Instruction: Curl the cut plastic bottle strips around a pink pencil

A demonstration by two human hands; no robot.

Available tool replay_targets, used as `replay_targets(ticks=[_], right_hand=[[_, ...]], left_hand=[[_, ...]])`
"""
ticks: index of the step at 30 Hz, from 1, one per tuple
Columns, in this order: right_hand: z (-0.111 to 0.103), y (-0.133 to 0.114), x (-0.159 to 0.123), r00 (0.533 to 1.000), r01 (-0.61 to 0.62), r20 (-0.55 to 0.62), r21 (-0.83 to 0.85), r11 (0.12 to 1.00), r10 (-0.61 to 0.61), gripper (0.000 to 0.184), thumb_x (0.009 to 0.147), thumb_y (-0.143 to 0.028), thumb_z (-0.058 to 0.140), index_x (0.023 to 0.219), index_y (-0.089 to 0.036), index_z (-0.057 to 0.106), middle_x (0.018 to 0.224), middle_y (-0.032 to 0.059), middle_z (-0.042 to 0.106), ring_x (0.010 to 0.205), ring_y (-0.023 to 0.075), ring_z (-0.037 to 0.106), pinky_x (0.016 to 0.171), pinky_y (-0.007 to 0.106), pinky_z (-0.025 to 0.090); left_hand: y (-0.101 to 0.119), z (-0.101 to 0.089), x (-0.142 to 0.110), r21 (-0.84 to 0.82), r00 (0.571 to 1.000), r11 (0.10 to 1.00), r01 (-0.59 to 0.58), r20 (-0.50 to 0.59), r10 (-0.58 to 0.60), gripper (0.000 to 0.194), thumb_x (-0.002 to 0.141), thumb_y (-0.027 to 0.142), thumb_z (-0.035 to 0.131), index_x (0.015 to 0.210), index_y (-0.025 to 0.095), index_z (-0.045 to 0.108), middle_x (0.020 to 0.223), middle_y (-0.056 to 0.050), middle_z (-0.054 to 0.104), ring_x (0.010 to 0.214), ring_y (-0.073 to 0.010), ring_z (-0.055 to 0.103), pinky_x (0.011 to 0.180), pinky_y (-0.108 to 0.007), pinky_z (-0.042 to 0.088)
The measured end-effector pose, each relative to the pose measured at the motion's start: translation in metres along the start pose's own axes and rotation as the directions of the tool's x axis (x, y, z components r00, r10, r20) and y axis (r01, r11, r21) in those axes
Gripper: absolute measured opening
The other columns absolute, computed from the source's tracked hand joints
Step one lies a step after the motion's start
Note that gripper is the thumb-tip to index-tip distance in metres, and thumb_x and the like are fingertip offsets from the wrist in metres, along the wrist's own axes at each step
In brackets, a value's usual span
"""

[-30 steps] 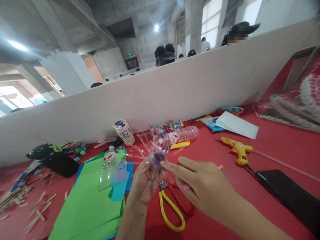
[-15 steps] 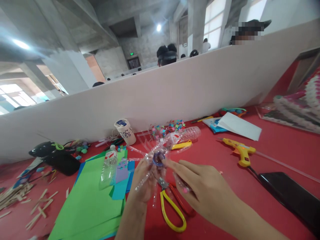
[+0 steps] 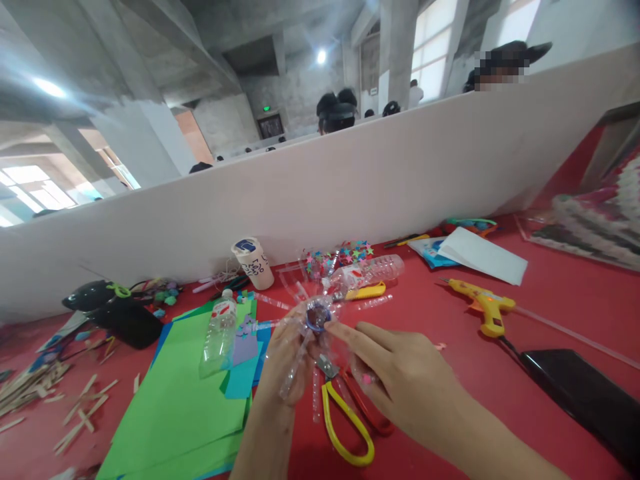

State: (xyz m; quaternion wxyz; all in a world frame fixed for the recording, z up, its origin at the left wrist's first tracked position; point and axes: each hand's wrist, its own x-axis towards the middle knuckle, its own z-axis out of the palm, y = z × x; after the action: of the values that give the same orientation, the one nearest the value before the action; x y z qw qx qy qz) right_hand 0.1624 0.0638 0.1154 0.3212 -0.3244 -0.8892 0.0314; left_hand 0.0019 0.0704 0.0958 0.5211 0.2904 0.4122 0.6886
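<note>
While the left hand [image 3: 286,357] holds clear plastic [image 3: 297,365], lettering [image 3: 257,266] marks a cup [image 3: 262,281].

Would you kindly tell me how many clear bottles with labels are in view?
2: one bottle is on the green paper, and the other bottle lies just behind the yellow cutter. More could be hidden.

One left hand [image 3: 281,352], one right hand [image 3: 407,370], one blue-ringed plastic piece [image 3: 319,315], two labelled bottles [image 3: 219,337], one glue gun [image 3: 484,301], one pair of scissors [image 3: 327,401]
</note>
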Motion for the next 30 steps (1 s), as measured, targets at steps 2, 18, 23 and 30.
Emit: replay_targets(ticks=[2, 18, 23, 30], right_hand=[[-0.001, -0.001, -0.001, 1.000, 0.008, -0.006, -0.020, 1.000, -0.008, 0.054, 0.065, -0.003, 0.043, 0.116, -0.012, 0.059, 0.072, 0.0026, 0.064, 0.055, 0.0164, 0.057, 0.048, 0.027, 0.035], [-0.016, 0.002, 0.006, 0.915, -0.377, 0.240, 0.221, 0.899, 0.325, 0.043, 0.071, -0.008, 0.041, 0.109, -0.020, 0.058, 0.050, -0.0062, 0.046, 0.042, 0.0104, 0.036, 0.042, 0.020, 0.024], [-0.020, 0.000, 0.006, 0.902, -0.428, 0.262, 0.439, 0.790, 0.343, 0.034, 0.075, -0.007, 0.039, 0.100, -0.023, 0.055, 0.052, -0.0080, 0.039, 0.043, 0.0083, 0.032, 0.042, 0.018, 0.024], [-0.041, 0.002, -0.001, 0.926, -0.311, -0.022, 0.522, 0.794, 0.377, 0.026, 0.082, -0.015, 0.042, 0.101, -0.023, 0.058, 0.051, -0.0072, 0.042, 0.042, 0.0086, 0.036, 0.040, 0.018, 0.031]], left_hand=[[0.001, 0.001, -0.001, -0.016, 0.999, 0.999, 0.041, 0.015, -0.041, 0.021, 0.057, 0.026, 0.076, 0.074, 0.016, 0.071, 0.073, -0.004, 0.070, 0.066, -0.0162, 0.065, 0.057, -0.023, 0.051], [-0.008, 0.005, 0.001, -0.016, 0.999, 0.999, 0.040, 0.033, -0.040, 0.019, 0.063, 0.026, 0.073, 0.079, 0.017, 0.070, 0.081, -0.003, 0.071, 0.078, -0.0162, 0.065, 0.068, -0.023, 0.049], [-0.005, 0.005, 0.003, -0.015, 0.994, 0.999, 0.049, 0.095, -0.047, 0.018, 0.061, 0.019, 0.070, 0.079, 0.016, 0.070, 0.072, -0.003, 0.070, 0.063, -0.0134, 0.062, 0.054, -0.020, 0.045], [-0.003, 0.003, 0.005, -0.015, 0.982, 0.998, 0.058, 0.183, -0.054, 0.016, 0.066, 0.018, 0.065, 0.080, 0.013, 0.069, 0.065, -0.004, 0.067, 0.055, -0.0114, 0.058, 0.051, -0.019, 0.043]])
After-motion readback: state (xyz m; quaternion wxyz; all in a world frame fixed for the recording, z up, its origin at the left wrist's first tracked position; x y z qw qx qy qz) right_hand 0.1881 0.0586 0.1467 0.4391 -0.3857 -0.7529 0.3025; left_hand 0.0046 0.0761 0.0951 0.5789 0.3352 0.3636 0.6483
